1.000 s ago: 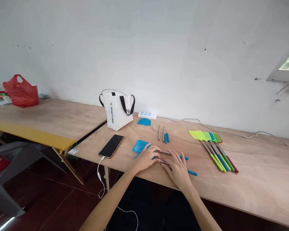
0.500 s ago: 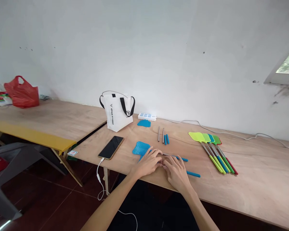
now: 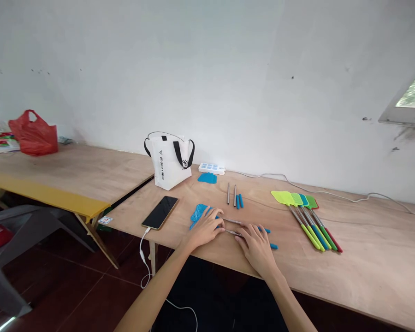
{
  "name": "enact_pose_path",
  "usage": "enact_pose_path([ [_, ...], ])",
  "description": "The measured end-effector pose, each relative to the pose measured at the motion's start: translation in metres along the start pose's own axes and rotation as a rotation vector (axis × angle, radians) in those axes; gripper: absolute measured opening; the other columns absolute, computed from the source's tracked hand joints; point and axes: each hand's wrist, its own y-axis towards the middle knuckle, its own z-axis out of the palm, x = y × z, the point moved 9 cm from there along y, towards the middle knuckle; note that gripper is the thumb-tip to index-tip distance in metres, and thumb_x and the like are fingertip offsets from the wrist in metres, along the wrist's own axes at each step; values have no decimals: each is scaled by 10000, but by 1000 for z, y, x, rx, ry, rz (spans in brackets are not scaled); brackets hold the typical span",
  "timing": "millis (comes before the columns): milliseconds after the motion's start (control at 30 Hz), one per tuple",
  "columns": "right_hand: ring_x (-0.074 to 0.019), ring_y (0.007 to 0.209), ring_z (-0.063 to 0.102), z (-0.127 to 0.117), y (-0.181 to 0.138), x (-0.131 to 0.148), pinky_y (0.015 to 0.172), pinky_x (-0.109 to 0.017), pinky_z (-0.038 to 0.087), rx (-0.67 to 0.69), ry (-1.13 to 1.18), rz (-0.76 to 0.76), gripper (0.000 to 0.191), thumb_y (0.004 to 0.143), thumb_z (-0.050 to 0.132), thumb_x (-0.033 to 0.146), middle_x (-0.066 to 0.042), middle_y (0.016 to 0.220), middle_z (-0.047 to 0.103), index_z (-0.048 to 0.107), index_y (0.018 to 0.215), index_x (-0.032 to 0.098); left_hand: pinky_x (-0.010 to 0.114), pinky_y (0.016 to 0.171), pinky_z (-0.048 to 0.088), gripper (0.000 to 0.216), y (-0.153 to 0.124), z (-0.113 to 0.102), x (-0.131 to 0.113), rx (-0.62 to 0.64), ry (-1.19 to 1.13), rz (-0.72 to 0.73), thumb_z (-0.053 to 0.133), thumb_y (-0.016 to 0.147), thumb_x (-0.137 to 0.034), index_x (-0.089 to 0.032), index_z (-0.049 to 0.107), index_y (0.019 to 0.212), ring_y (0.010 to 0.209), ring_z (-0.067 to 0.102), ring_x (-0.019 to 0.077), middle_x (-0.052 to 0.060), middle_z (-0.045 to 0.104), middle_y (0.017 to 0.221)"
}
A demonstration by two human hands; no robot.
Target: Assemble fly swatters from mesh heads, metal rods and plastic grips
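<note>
Two blue fly swatters lie side by side near the front edge of the table, with mesh heads [image 3: 198, 213], thin metal rods [image 3: 231, 221] and blue handles [image 3: 274, 246]. My left hand [image 3: 204, 228] is closed at the head end of the nearer fly swatter, partly covering both heads. Around the nearer rod, close to its handle, curl the fingers of my right hand [image 3: 256, 244]. The farther swatter passes just beyond my right fingers. Behind them lie two loose metal tubes [image 3: 234, 195], two short blue grips [image 3: 240, 201] and a small stack of blue swatter heads [image 3: 207, 177].
Several finished-looking fly swatters [image 3: 307, 216] in different colours lie fanned at the right. A phone [image 3: 160, 212] with a white cable is at the left. Behind stand a white bag [image 3: 169, 166] and a power strip [image 3: 211, 168]. A red plastic bag [image 3: 33, 133] sits on the other table.
My hands have moved apart, the left one leftward over the swatter heads. More of the metal rods now shows between them, and the nearer handle has shifted left.
</note>
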Motion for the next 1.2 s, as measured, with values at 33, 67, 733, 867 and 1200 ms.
enact_pose_path([
  [33,-254,1160,604,0,0,-4,1119,-524,320,7,-7,12,213,1030,469,317,-61,1253,670,659,1126,303,508,1229,229,145,-1,-1,5,-1,-3,-15,577,1003,-293,-236,670,908,1316,499,255,39,538,1341],
  [67,-261,1168,602,0,-1,-10,1120,-537,319,14,-16,32,224,1024,472,323,-65,1259,668,653,1154,306,513,1228,231,145,-1,-1,10,1,-10,-29,585,1000,-306,-236,670,905,1327,490,262,43,531,1357],
  [733,-260,1289,548,2,-23,-123,1142,-486,381,278,407,215,320,954,486,495,-35,1373,610,662,1151,315,460,1110,436,287,-20,-14,98,-111,-153,-247,387,1044,-340,-242,619,1181,1265,548,266,82,599,1296],
  [867,-266,1230,582,4,-24,-127,1087,-480,435,240,407,246,314,929,533,548,-36,1282,658,627,1098,301,435,1118,433,312,-22,-5,106,-117,-127,-222,376,1055,-362,-274,617,1233,1275,545,249,61,596,1325],
  [1200,-269,1179,619,10,-32,-156,1033,-466,463,73,205,366,348,1000,309,404,-83,1221,674,571,1179,263,511,1165,334,347,-23,2,113,-128,7,-349,344,1069,-356,-266,568,1318,1332,488,273,80,546,1421],
])
